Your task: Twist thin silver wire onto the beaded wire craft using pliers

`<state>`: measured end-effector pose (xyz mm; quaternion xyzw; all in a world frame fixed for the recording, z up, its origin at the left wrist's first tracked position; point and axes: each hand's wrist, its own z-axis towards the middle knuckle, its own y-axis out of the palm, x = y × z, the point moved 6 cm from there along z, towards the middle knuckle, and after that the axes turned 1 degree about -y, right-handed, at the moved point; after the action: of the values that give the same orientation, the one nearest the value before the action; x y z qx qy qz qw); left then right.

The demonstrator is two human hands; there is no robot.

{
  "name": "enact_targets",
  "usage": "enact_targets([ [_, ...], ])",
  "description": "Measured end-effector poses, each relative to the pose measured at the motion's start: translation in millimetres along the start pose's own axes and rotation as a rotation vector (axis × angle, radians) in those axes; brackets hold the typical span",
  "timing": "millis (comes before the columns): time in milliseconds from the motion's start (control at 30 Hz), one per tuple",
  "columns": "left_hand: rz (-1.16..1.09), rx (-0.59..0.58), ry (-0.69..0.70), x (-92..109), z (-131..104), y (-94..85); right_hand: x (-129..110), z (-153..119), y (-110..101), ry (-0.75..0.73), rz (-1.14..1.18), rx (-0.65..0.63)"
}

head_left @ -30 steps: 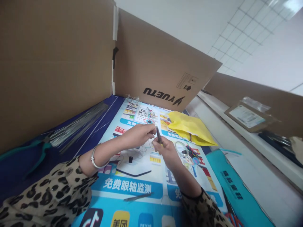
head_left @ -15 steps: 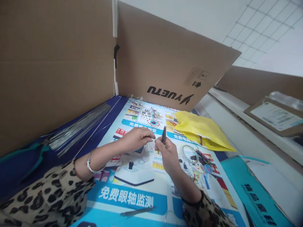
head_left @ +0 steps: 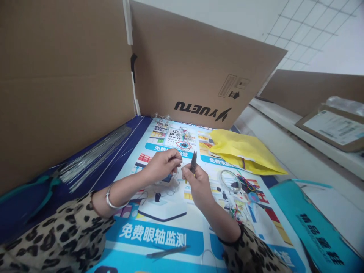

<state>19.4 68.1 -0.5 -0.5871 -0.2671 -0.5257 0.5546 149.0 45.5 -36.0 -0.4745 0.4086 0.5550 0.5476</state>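
Metal tool in the right hand, thin wire beside the left

In the head view, the right hand [head_left: 200,185] holds a dark-tipped tool [head_left: 194,161], pinched between its thumb and curled fingers; the narrow tip rises above the grip and points away from the person. The left hand [head_left: 163,165] is just beside it, with thumb and fingertips pressed together; what is between them is too small, so I cannot tell. Thin wire [head_left: 178,186] lies in loose loops below this left hand. A silver bracelet [head_left: 108,199] is around the left wrist.

Both hands are over a printed poster [head_left: 167,212], which covers the work surface. Nearer to the person, a dark strip [head_left: 167,251] lies on it. To the right of the right hand there are a pale ring [head_left: 222,178] and, just next to it, coloured cords [head_left: 247,184]. Farther away lies a yellow bag [head_left: 244,149]. At the left, a bundle of silver wires [head_left: 93,155] lies near teal handles [head_left: 51,184]. Behind everything stands a cardboard panel [head_left: 204,68].
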Motion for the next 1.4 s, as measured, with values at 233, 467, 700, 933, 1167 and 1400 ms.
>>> enact_targets([
  [233,-0.161,-0.064,-0.036,-10,5,5.1,11,2,3,0.027,0.097,-0.023],
  [467,-0.156,-0.047,-0.009,-13,5,3.3,16,3,4,0.036,0.126,-0.050],
  [700,-0.232,-0.027,-0.025,-19,5,0.6,19,4,1,0.079,0.181,-0.079],
  [933,-0.368,-0.079,-0.007,-8,-1,2.7,13,4,-7,0.005,0.005,-0.038],
  [1167,-0.264,-0.011,-0.040,-16,0,1.7,14,2,-7,-0.015,-0.023,-0.050],
  [1400,-0.139,-0.009,-0.041,-15,-4,1.3,18,3,-13,0.027,-0.016,0.038],
])
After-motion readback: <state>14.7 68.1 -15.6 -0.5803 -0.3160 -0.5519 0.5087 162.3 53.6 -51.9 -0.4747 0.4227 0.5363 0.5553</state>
